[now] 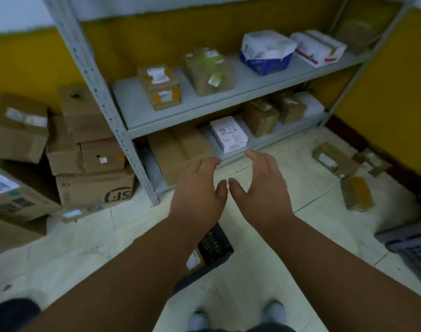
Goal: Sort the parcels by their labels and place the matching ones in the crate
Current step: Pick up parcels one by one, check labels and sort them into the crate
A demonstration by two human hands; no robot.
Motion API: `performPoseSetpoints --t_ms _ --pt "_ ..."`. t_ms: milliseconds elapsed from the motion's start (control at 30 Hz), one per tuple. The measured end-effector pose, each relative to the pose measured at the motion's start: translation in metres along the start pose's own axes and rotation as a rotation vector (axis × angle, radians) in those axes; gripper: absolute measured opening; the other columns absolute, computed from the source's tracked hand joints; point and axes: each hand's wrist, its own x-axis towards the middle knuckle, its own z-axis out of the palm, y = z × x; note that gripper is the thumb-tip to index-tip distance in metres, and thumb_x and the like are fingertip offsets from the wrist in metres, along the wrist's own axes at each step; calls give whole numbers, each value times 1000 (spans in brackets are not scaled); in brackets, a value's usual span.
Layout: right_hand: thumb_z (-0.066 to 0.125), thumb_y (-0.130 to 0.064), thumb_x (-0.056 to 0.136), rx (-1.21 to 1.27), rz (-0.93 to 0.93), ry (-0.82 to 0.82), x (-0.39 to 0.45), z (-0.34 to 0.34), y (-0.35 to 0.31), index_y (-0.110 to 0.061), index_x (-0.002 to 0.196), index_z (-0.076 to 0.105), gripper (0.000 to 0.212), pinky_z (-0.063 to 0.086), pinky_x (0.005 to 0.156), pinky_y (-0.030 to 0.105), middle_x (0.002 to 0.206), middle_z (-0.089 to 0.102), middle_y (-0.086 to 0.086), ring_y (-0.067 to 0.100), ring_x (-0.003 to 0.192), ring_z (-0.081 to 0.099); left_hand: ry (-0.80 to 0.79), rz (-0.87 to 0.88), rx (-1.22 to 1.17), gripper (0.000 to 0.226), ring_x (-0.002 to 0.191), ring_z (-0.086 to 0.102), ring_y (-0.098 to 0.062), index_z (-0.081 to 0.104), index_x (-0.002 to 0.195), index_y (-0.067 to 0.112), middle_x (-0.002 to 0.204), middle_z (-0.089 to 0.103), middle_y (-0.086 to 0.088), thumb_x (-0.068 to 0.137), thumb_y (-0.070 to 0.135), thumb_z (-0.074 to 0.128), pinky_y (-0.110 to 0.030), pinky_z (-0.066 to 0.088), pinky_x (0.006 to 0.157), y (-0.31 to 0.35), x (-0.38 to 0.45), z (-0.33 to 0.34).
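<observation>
Head view looks down past two bare forearms to a pale tiled floor (264,271), with the person's shoes at the bottom edge. Between the forearms a dark crate (215,248) shows in part, and a brown parcel with a white label (193,261) seems to lie in it, though most of the crate is hidden. A second, grey crate (413,250) sits at the right edge. Both the left hand (197,190) and the right hand (264,188) are empty, fingers loosely spread, thumbs almost touching, stretched toward the bottom of the shelf (228,106).

Just beyond the fingertips, on the lowest level, lie a large flat brown box (180,152) and a white box (228,134), with two smaller brown boxes further right. On the level above stand two brown parcels, a blue and white box (264,53) and a white one with red trim. Loose parcels (356,195) lie on the floor to the right, and a stack of cartons (85,144) stands left of the shelf.

Judging by this, sorting is at an early stage: perhaps one parcel is crated, many are left, and the labels are too blurred to read.
</observation>
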Motion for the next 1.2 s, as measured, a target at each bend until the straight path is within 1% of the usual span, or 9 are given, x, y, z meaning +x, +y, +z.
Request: performPoseSetpoints --t_ms 133,200,333,467,567,833,1000,1167,1200 --pt "68 -38 88 -24 49 77 0 -62 36 -23 144 42 64 41 106 40 142 46 -2 17 129 47 -45 123 34 44 117 54 -12 49 139 24 134 54 5 96 31 57 -28 44 98 62 10 20" --pt "68 -38 87 -34 78 132 1 -95 60 -23 144 43 63 41 105 39 141 47 -2 17 127 48 -72 176 17 45 121 53 -13 47 141 24 136 52 5 98 33 55 -31 46 101 101 18 37" --pt "66 -42 88 -74 142 189 8 -164 120 -24 144 42 64 40 106 41 142 46 -3 17 129 47 -113 247 -71 44 122 52 -12 47 141 25 136 53 7 97 31 55 -38 49 101 182 43 87" --pt "66 -43 87 -124 232 238 13 -226 195 -27 143 42 62 45 103 47 140 47 -3 18 126 49 -117 279 -153 41 114 54 -9 50 136 26 130 55 8 95 29 57 -36 51 97 258 59 149" --pt "67 -43 87 -140 315 254 14 -258 247 -28 141 43 61 47 100 49 138 48 -3 20 124 51 -131 292 -158 42 112 55 -8 50 135 29 129 54 10 95 30 58 -35 52 96 297 63 195" --pt "69 -47 85 -111 457 277 45 -289 342 -32 141 41 65 48 101 49 139 49 -6 17 126 50 -233 318 -185 41 108 57 -10 51 134 27 124 56 10 93 29 59 -37 52 93 347 99 273" --pt "69 -46 85 -62 506 311 111 -294 378 -31 142 41 65 52 96 47 139 49 -5 16 123 53 -290 354 -192 40 101 56 -8 52 133 22 121 57 8 94 25 60 -25 48 85 362 165 312" --pt "70 -37 88 -113 496 353 187 -336 411 -26 143 41 64 48 98 36 137 46 -4 15 122 50 -362 431 -220 31 94 56 -10 56 123 21 112 56 6 93 22 60 -25 45 77 398 255 358" --pt "70 -37 89 -119 505 371 202 -345 418 -26 144 41 63 47 99 37 137 46 -3 16 122 49 -368 450 -227 28 92 55 -10 57 121 22 109 56 7 93 22 60 -25 45 75 406 275 366"
